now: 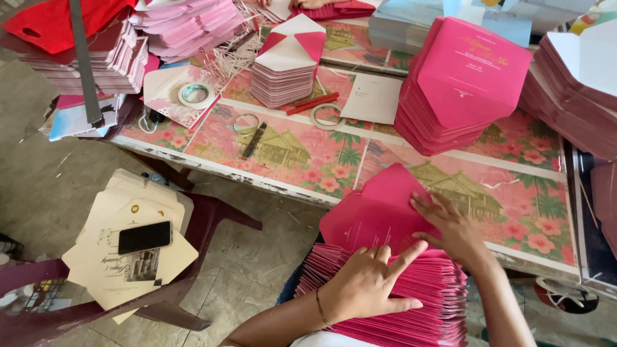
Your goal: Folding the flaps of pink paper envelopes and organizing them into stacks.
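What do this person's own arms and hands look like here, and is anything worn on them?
Both forearms are bare, with no sleeves showing and no gloves. The left hand has a thin dark band around its wrist. The right hand shows no ring, watch or bracelet. A bit of white clothing shows at the bottom edge.

I see a magenta envelope (376, 212) lying flat, flap open and pointing toward the table — its near edge rests on top of a thick stack of pink envelopes (411, 302) in the lap area. The stack is fanned slightly, edges ragged, and leans against the table's front edge — the top envelope bears small pale print.
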